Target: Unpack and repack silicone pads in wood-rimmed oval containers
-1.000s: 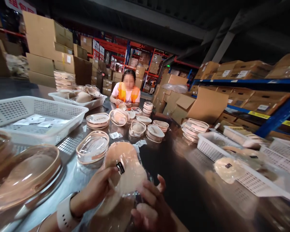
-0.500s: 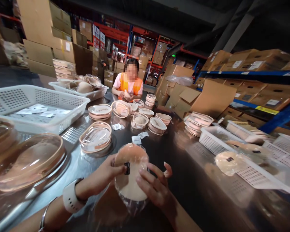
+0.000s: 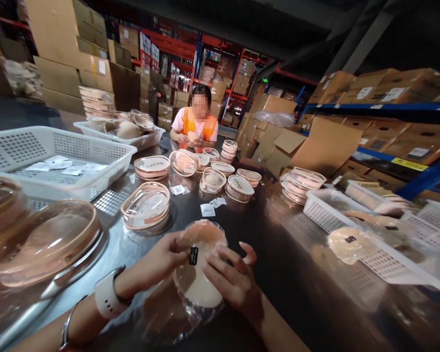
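Low in front of me is a beige bra cup [image 3: 200,288] with a small black label, wrapped in clear film. My left hand [image 3: 168,254] grips its left edge, thumb on the front beside the label. My right hand [image 3: 236,278] holds it from the right, fingers pressed across its front and one finger raised off it. Where that thumb sits is hidden. Loose film and a second beige cup shape [image 3: 165,308] hang below. Just beyond my hands, small white packets [image 3: 207,210] lie on the dark table [image 3: 278,274].
Clear oval cases [image 3: 145,205] stand across the table. A white basket [image 3: 58,181] with packets is at left, large cases [image 3: 58,234] nearer. At right, another basket [image 3: 399,264] carries beige cups. A person in an orange vest [image 3: 209,128] sits opposite, holding a beige piece.
My right fingers have shifted slightly left and up over the cup. The cup has tilted a little and its film has spread lower. The person opposite has raised their beige piece.
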A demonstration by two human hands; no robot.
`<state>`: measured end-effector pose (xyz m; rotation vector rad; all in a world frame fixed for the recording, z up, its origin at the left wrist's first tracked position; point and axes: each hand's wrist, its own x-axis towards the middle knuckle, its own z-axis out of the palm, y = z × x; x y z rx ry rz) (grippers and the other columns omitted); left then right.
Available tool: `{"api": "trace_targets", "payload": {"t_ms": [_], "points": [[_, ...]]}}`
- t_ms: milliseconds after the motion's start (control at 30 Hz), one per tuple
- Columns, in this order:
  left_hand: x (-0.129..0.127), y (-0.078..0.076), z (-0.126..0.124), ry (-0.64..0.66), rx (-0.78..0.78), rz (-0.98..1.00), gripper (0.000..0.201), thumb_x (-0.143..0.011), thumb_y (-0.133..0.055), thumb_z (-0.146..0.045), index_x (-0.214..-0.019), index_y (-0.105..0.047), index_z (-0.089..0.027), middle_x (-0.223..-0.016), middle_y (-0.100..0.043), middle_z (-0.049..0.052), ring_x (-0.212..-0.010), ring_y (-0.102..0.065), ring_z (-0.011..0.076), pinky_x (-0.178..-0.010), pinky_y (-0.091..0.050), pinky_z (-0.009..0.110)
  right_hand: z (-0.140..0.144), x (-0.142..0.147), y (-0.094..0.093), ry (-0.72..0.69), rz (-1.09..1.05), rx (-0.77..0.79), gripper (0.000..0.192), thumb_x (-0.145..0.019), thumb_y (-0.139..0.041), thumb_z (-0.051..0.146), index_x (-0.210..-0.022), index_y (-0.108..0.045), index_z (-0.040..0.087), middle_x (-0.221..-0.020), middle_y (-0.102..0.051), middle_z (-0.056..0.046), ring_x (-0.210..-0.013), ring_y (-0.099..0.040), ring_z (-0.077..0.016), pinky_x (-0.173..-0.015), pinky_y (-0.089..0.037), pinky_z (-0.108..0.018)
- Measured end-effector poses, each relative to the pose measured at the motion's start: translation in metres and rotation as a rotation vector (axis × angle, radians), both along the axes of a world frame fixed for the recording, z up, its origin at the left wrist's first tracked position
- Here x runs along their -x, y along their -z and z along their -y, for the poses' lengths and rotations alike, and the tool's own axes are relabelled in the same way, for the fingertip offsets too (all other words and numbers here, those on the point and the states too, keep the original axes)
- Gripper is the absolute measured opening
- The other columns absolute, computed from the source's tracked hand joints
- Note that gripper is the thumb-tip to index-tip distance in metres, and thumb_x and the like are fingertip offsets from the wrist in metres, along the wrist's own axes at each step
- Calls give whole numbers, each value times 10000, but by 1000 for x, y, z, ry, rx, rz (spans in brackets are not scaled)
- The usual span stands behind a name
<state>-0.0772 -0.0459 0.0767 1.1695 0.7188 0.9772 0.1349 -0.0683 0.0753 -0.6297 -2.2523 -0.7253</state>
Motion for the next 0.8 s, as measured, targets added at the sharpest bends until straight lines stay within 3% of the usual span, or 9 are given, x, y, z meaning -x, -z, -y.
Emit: {"api": "trace_targets", "payload": {"t_ms": [133, 233, 433, 533, 633, 733, 800], "points": [[-3, -2, -6, -252, -7, 1, 253, -546, -617, -106, -790, -671, -151, -672, -687, 4, -598, -609, 147, -517, -451, 211, 2, 2, -2, 54, -54, 28, 256, -991, -462, 143, -944, -681, 268, -911, -752, 85, -933, -638, -115, -1140, -160, -360], [-1, -5, -10, -339, 53, 2, 255, -520, -611, -142, -774, -631, -159, -601, -661, -11, -518, -582, 137, -454, -457, 214, 3, 2, -3, 89, -94, 46, 235, -978, -493, 148, -937, -692, 266, -858, -742, 47, -883, -625, -123, -1070, -238, -350], [6, -7, -12, -405, -57, -19, 221, -640, -702, -309, -792, -662, -154, -681, -672, 23, -612, -627, 162, -512, -515, 244, 1, 2, -2, 49, -131, 50, 203, -965, -518, 158, -928, -694, 253, -851, -730, 26, -876, -607, -134, -1026, -264, -354], [7, -2, -13, -416, -185, -58, 256, -718, -716, -362, -886, -693, -170, -879, -718, 61, -823, -669, 196, -688, -558, 273, -3, 6, 1, -47, -108, 58, 210, -962, -511, 137, -928, -689, 244, -855, -734, 41, -912, -614, -116, -1077, -221, -346], [7, 6, -14, -374, -263, -60, 301, -699, -757, -313, -964, -687, -189, -1009, -720, 62, -951, -669, 208, -822, -553, 297, -7, 9, 6, -177, -75, 38, 176, -943, -541, 127, -906, -676, 233, -868, -736, 58, -973, -614, -97, -1128, -184, -341], [7, 14, -15, -361, -305, -99, 249, -709, -752, -294, -925, -689, -186, -906, -728, 38, -846, -682, 180, -757, -554, 263, -5, 7, 12, -241, -51, 19, 138, -896, -602, 110, -962, -664, 215, -976, -718, 21, -1096, -569, -120, -1149, -207, -378], [7, 18, -15, -354, -331, -141, 202, -734, -735, -301, -888, -687, -180, -824, -723, 26, -762, -677, 162, -697, -543, 242, -3, 3, 14, -212, -144, 65, 225, -879, -574, 67, -1032, -646, 216, -1079, -673, -28, -1171, -523, -165, -1119, -291, -413]]}}
